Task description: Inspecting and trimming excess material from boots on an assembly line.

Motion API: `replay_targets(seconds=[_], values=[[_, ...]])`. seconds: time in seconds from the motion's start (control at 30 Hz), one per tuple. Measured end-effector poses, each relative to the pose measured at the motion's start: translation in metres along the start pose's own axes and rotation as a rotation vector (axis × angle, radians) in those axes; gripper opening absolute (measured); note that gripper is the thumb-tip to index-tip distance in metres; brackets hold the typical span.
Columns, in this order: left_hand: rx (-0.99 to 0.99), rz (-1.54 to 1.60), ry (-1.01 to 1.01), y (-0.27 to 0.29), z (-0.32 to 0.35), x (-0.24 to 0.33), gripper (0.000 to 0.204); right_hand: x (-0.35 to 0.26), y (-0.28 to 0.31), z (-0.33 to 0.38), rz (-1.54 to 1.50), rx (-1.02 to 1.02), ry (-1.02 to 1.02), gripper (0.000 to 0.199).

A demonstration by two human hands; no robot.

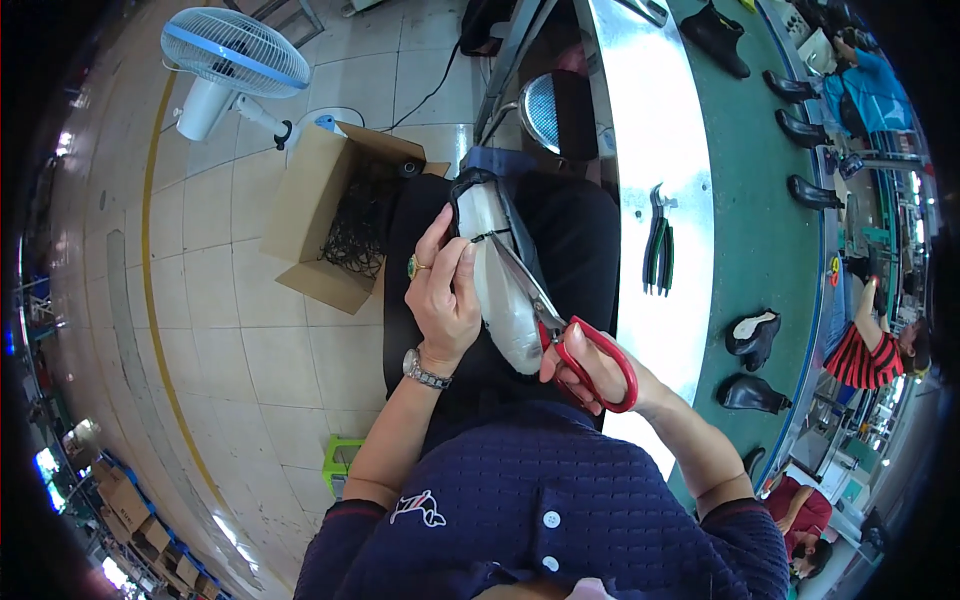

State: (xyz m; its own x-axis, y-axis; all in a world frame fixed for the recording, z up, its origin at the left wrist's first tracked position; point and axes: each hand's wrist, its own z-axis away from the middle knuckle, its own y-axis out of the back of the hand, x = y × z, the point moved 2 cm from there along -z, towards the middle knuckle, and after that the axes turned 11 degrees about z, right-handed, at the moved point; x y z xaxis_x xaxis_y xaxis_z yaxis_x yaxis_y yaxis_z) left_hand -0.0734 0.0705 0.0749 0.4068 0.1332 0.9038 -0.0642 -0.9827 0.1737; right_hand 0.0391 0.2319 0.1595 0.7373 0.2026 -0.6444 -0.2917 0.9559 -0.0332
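Observation:
An unfinished black shoe (pixel 506 325) rests on my lap, its pale, shiny underside turned up. A thin black cord (pixel 490 236) crosses that underside. My left hand (pixel 445 295) is closed against the shoe's left side, with fingertips beside the cord; whether they also pinch it I cannot tell. In my right hand (pixel 588 365) are red-handled scissors (pixel 538 295), my fingers through and around the loops. The scissor blades lie along the underside and their tips reach the cord.
An open cardboard box (pixel 310 210) of black cords stands left of my legs, near a fan (pixel 235 60). Pliers (pixel 658 245) lie on the metal bench edge (pixel 665 130) at right. Beyond it, a green conveyor (pixel 745 230) carries several black boots; other people sit past it.

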Motion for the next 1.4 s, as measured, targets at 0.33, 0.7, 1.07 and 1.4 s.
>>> replay_targets(seconds=[0.33, 0.7, 1.07, 1.4], values=[[-0.081, -0.264, -0.273, 0.002, -0.007, 0.02, 0.011, 0.018, -0.011, -0.008, -0.002, 0.142, 0.061, 0.068], [0.429, 0.026, -0.478, 0.06, -0.097, 0.078, 0.02, 0.025, 0.003, 0.01, -0.032, 0.125, 0.087, 0.054], [-0.049, -0.622, -0.108, 0.07, -0.07, -0.069, 0.045, 0.211, 0.069, 0.043, 0.588, 1.435, -0.398, 0.055], [-0.953, -0.319, -0.534, -0.074, -0.053, 0.024, 0.045, 0.2, 0.087, 0.052, 0.538, 1.356, -0.413, 0.043]])
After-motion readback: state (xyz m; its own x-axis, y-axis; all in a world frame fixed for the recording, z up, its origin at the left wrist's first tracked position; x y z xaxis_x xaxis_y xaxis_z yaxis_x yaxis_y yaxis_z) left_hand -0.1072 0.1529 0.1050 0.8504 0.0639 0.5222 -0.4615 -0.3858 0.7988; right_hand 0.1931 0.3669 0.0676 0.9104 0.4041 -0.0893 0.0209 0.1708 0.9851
